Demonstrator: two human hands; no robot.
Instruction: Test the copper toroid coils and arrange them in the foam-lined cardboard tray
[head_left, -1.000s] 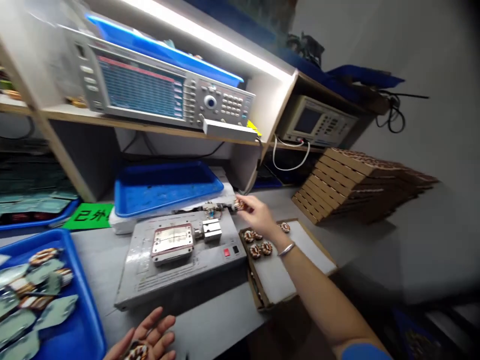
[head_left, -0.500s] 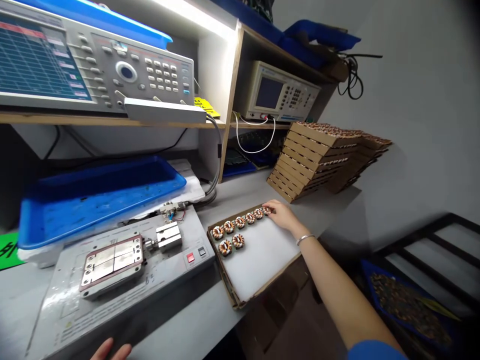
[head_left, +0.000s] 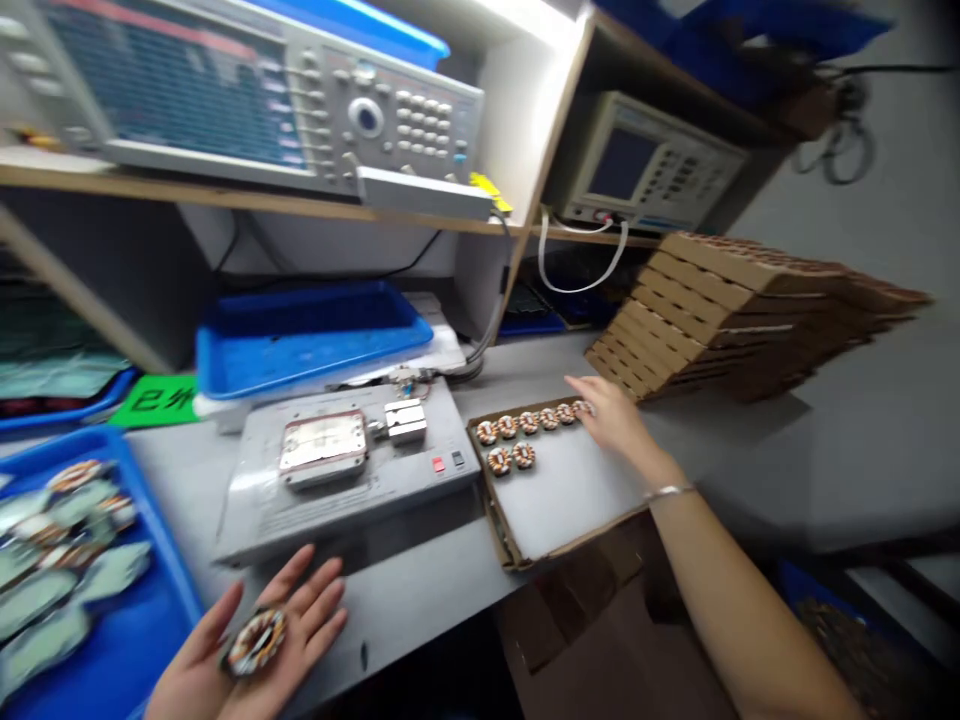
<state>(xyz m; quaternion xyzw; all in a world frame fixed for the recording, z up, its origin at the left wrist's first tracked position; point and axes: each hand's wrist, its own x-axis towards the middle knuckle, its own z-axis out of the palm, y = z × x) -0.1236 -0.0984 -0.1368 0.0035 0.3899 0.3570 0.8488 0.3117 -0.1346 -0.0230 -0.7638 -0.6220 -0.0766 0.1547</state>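
Palm up at the lower left, my left hand (head_left: 300,620) has its fingers spread, and a copper-wound motor stator (head_left: 257,641) rests on its palm. My right hand (head_left: 616,418) is at the far right corner of a shallow cardboard tray (head_left: 577,500). Its index finger stretches out past the last stator (head_left: 584,408) of the back row, and the other fingers are at that stator, partly hiding it. Several stators (head_left: 529,422) fill this row. Two more stators (head_left: 523,455) sit in front of them at the left, on the tray's white lining.
A grey test fixture (head_left: 337,500) stands left of the tray. Stators and green pieces lie in a blue bin (head_left: 161,540) at the left. Behind are another blue tray (head_left: 315,350), shelved instruments (head_left: 420,130) and stacked cardboard trays (head_left: 675,310).
The view has swung left, bringing the blue bin into sight. My left hand has come further into view with a stator on it. The right hand's index finger has lifted off the corner stator.
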